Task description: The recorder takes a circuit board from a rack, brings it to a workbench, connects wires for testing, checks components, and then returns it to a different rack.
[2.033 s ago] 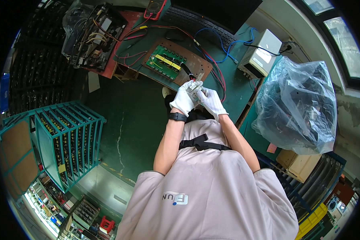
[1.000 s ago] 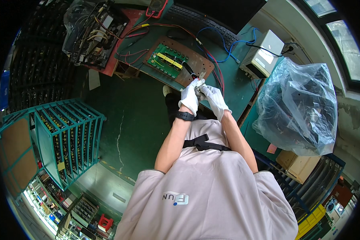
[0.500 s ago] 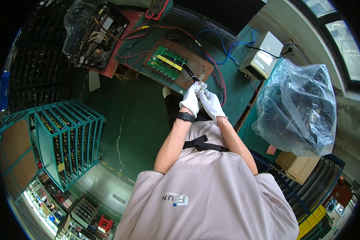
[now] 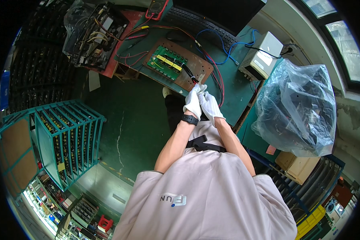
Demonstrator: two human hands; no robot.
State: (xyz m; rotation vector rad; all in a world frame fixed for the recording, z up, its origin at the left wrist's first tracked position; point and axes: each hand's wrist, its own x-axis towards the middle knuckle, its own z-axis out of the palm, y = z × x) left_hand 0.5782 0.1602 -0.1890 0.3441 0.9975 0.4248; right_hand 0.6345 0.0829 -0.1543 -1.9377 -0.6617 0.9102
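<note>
White-gloved left hand (image 4: 193, 101), right hand (image 4: 210, 105) alongside, forearms (image 4: 173, 145) converging, fingertips (image 4: 201, 87) by cables (image 4: 188, 73), can't discern either grip's closure

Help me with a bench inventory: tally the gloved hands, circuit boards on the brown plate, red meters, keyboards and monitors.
Gloved hands: 2
Circuit board on the brown plate: 1
Red meter: 1
Keyboard: 1
Monitor: 1
Total: 6

gloves (image 4: 193, 103) are matt cloth, the bag (image 4: 296, 116) glossy plastic, brown plate (image 4: 198, 62) seemingly smooth.

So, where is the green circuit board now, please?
In the head view, the green circuit board lies on the brown plate, ahead and left of the left hand.
</note>
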